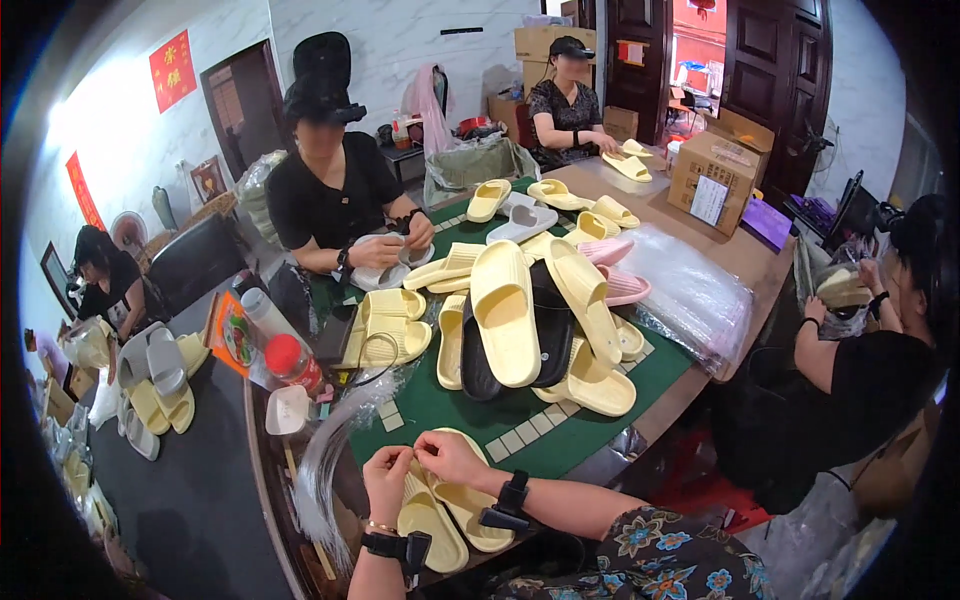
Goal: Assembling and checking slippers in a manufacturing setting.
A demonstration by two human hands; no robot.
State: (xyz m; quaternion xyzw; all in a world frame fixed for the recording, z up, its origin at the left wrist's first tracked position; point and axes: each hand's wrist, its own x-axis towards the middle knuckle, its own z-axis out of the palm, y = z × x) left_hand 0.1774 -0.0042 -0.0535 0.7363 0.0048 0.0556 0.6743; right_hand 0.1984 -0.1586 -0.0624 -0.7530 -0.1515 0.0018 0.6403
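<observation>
My left hand (387, 472) and my right hand (449, 458) meet at the fingertips, both pinched closed. Whatever lies between the fingers is too small to make out. Right below them a pair of pale yellow slippers (428, 528) rests at the near table edge, soles toward me, with the front parts partly hidden by my hands. Left of my left hand hangs a bundle of clear thin plastic strands (322, 470). Beyond my hands a heap of yellow slippers (505, 315) covers the green mat (515, 458), with a black slipper (483, 372) under it.
Clear plastic bags (690, 290) lie right of the heap, near pink slippers (625, 288). A red-lidded jar (290, 362) and white tub (288, 411) stand left. Co-workers sit around, one holding a grey slipper (378, 262). A cardboard box (715, 180) stands at the far right.
</observation>
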